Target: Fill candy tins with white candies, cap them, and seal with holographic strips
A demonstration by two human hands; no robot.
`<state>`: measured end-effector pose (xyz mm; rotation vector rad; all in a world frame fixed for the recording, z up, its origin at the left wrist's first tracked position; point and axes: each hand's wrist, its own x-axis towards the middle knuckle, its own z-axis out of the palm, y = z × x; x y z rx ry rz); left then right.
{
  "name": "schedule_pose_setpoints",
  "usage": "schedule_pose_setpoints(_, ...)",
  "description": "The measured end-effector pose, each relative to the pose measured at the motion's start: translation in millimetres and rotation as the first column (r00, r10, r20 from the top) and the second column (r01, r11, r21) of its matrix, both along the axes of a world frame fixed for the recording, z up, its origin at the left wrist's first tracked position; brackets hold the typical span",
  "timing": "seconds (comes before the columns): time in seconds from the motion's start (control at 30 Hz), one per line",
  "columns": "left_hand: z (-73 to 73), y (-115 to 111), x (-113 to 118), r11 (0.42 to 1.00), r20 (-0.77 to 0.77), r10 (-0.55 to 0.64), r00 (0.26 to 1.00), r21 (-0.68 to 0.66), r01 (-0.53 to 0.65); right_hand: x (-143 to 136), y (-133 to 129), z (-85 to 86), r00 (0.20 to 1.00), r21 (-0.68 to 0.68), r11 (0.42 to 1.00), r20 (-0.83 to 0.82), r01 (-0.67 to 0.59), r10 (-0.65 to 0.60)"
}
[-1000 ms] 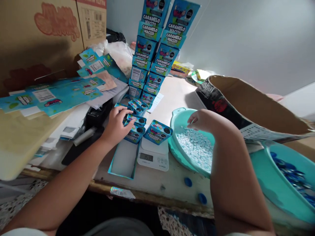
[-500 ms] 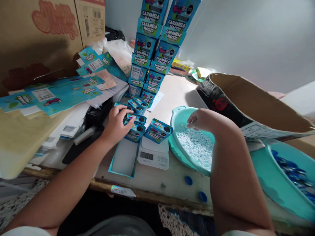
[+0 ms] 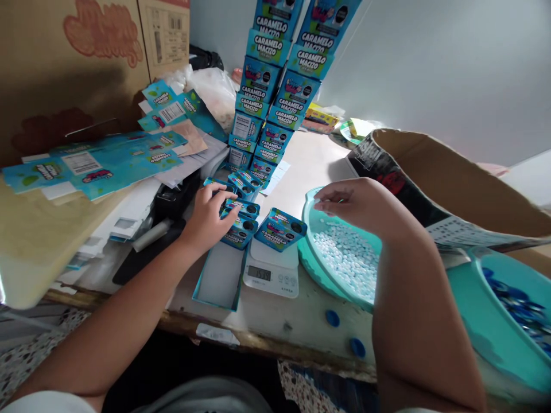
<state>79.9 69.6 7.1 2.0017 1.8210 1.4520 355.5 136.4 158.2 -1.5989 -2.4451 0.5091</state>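
From my head camera, the small blue box stands on the kitchen scale, between my two hands. It lies to the left of my right hand and a little nearer my body; from my left hand it lies off to the right. The right fingertips look slightly nearer to it, though they are raised and depth is hard to judge. The long side of its top runs slantwise, from far left to near right, and its printed front faces me.

My right hand hangs over the far left rim of the green basin of pale candies, fingers bent in towards the thumb; I cannot tell whether they pinch a candy. My left hand is spread, thumb apart from fingers, over the other small boxes, at the far end of a shallow tray.

The desk carries two loose blue caps in front of the basin. Tall stacks of boxes rise beyond, near a pale wall, and an open carton sits to the right.
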Motion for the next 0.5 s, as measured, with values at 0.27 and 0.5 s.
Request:
schedule_pose_setpoints(0.27, -0.4, -0.1, 0.2, 1.0, 0.005, 0.004, 1.0, -0.007, -0.004, -4.9, -7.2, 3.8, 0.988, -0.288, 0.945, -0.081, -0.152, 0.134)
schedule_pose_setpoints(0.5, -2.7, 1.2, -0.8, 1.0, 0.004, -0.007, 1.0, -0.003, 0.007, -10.2, -8.3, 0.0, 0.987, -0.313, 0.936, -0.069, -0.161, 0.146)
